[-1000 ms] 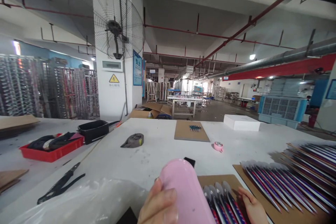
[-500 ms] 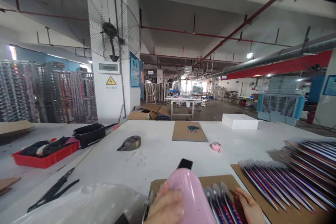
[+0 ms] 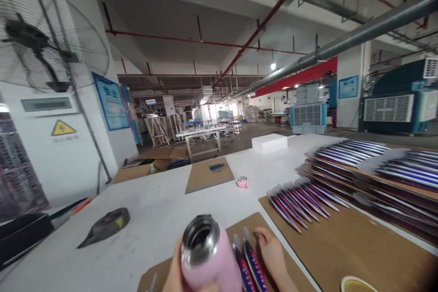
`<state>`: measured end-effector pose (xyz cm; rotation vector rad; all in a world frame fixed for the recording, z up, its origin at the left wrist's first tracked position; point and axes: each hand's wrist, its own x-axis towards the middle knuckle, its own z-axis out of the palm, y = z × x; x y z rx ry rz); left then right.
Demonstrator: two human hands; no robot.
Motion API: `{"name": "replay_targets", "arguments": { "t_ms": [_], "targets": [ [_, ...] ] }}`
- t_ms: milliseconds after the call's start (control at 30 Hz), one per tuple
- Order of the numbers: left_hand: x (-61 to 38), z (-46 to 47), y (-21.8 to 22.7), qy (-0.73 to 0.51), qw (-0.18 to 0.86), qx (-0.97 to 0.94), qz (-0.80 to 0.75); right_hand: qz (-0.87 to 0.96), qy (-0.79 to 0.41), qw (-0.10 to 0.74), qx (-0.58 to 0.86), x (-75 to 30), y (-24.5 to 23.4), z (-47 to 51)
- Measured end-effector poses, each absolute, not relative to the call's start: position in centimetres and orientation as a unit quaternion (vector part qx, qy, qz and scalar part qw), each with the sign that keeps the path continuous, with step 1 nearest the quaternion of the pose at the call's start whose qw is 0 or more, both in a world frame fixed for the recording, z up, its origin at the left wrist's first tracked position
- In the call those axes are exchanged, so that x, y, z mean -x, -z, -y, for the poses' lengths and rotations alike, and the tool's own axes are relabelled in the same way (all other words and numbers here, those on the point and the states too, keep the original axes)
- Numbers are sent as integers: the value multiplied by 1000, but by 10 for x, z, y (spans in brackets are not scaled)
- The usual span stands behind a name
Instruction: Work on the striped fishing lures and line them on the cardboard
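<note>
My left hand [image 3: 178, 278] is wrapped round a pink metal bottle [image 3: 208, 258] at the bottom middle; the bottle stands upright with its steel mouth uncapped. My right hand [image 3: 272, 255] rests just right of it on a brown cardboard sheet [image 3: 253, 226], fingers lying flat beside a few long red, blue and silver pieces [image 3: 248, 264]. Only part of each hand shows at the frame's lower edge.
More rows of the shiny pieces [image 3: 303, 196] lie on cardboard at the right, with stacked sheets [image 3: 376, 164] behind. On the white table [image 3: 157, 210] are a pink tape measure [image 3: 242, 182], a grey cloth [image 3: 106, 226], a cardboard sheet [image 3: 208, 175], a white foam block [image 3: 268, 142] and a tape roll [image 3: 357, 285].
The view has swung to the right. The pink bottle was tipped toward me with its base showing; it is now upright with its mouth visible. My right hand stays on the cardboard.
</note>
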<state>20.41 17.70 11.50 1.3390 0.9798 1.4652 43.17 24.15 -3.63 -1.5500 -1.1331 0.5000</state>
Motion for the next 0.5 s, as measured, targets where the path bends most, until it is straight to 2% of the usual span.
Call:
{"name": "replay_targets", "arguments": {
  "t_ms": [100, 300, 500],
  "targets": [
    [-226, -223, -117, -562, 450, -558, -412, 483, -213, 536, 659, -430, 33, -241],
    [-275, -340, -97, -579, 361, -556, -475, 495, -212, 505, 675, -428, 27, -239],
    [-296, -382, -71, -574, 301, -552, -525, 496, -196, 478, 698, -426, 24, -241]
  ]
}}
